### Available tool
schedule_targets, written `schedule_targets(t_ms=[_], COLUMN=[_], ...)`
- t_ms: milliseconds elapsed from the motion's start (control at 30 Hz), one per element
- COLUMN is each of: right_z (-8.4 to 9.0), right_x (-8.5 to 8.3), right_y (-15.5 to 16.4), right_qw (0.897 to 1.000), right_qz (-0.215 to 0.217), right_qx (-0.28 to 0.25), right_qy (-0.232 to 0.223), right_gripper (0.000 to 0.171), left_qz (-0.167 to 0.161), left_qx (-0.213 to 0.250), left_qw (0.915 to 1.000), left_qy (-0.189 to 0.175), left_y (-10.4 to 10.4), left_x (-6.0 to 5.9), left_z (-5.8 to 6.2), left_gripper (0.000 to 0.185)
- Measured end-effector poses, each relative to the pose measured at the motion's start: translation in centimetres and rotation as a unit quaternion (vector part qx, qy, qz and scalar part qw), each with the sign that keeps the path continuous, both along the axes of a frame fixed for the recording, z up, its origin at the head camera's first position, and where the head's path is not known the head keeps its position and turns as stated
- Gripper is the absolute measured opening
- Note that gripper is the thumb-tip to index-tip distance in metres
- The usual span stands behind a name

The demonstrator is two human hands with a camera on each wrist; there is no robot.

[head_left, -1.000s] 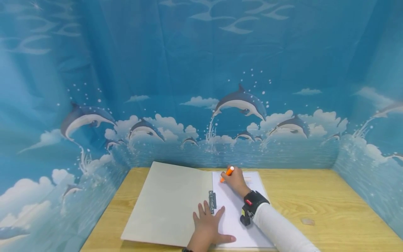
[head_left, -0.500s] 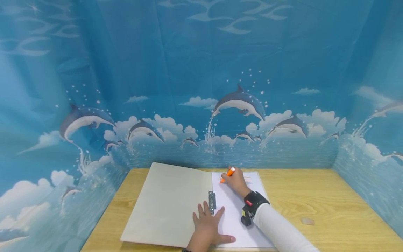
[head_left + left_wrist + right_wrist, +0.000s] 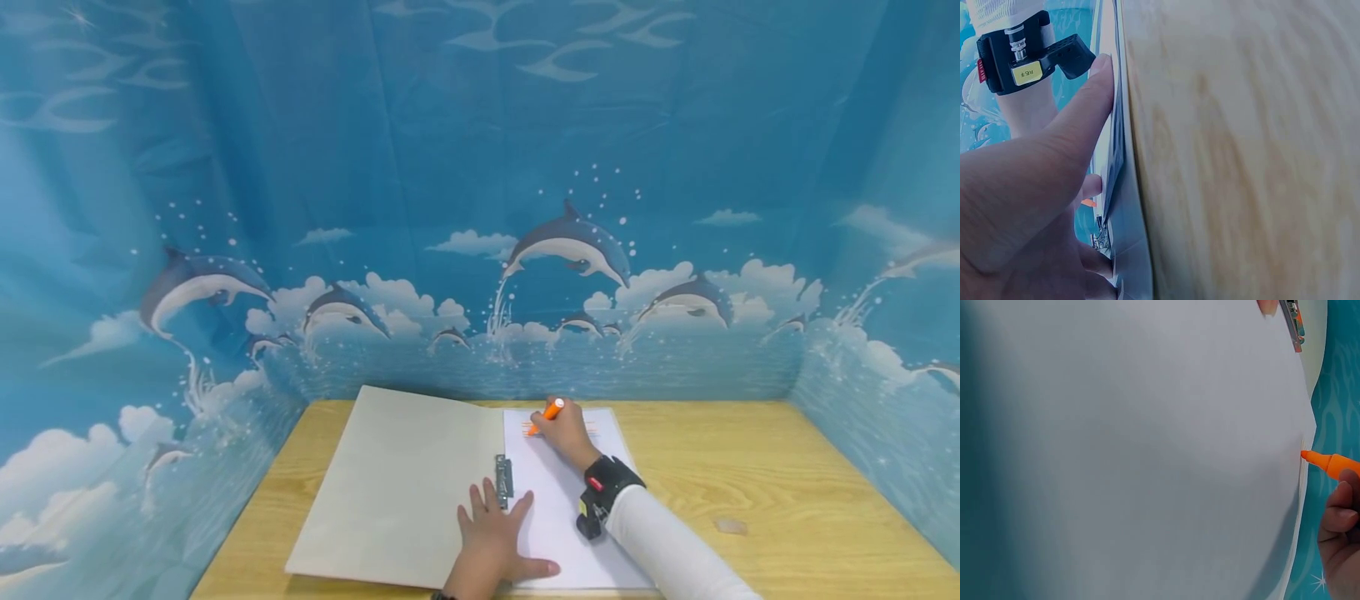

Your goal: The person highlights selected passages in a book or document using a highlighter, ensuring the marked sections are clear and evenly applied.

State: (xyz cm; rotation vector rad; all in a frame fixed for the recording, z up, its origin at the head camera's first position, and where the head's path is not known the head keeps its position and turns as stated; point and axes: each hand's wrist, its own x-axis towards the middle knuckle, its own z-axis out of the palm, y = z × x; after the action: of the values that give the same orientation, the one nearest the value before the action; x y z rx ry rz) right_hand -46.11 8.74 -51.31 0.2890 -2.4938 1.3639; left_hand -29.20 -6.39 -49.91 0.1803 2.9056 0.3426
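My right hand (image 3: 567, 433) pinches an orange marker (image 3: 553, 408), its tip down at the upper part of a white sheet of paper (image 3: 570, 533). Several orange lines run across the top of that sheet, partly hidden behind the hand. In the right wrist view the marker (image 3: 1329, 461) touches the paper near its far edge. My left hand (image 3: 491, 537) lies spread over the lower middle of an open folder (image 3: 405, 492), thumb on the paper and fingers by the metal clip (image 3: 504, 479). From the left wrist view, the left thumb (image 3: 1094, 94) rests along the page edge.
The folder lies on a wooden table (image 3: 720, 467), its grey cover opened to the left. A small pale translucent piece (image 3: 731, 527) lies on the wood at the right. A blue dolphin-print curtain (image 3: 450, 208) stands behind and at both sides.
The right hand and marker have shifted slightly to the right along the top of the paper, and another orange stroke shows at left. The left hand stays in place.
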Motion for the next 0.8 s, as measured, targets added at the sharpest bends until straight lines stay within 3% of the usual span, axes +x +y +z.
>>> schedule_targets(t_ms=[567, 800], right_z=[-0.1, -0.6], right_x=[0.1, 0.0], right_y=[0.8, 1.2], right_qw=[1.000, 0.998], right_qz=[-0.009, -0.007], right_qx=[-0.001, -0.012], right_qy=[0.013, 0.060], right_gripper=[0.033, 0.031], left_qz=[0.005, 0.008], left_qx=[-0.001, -0.002], left_qw=[1.0000, 0.9999], left_qy=[-0.006, -0.012], left_y=[0.1, 0.1], left_x=[0.1, 0.0], left_z=[0.1, 0.2], left_gripper=[0.102, 0.101])
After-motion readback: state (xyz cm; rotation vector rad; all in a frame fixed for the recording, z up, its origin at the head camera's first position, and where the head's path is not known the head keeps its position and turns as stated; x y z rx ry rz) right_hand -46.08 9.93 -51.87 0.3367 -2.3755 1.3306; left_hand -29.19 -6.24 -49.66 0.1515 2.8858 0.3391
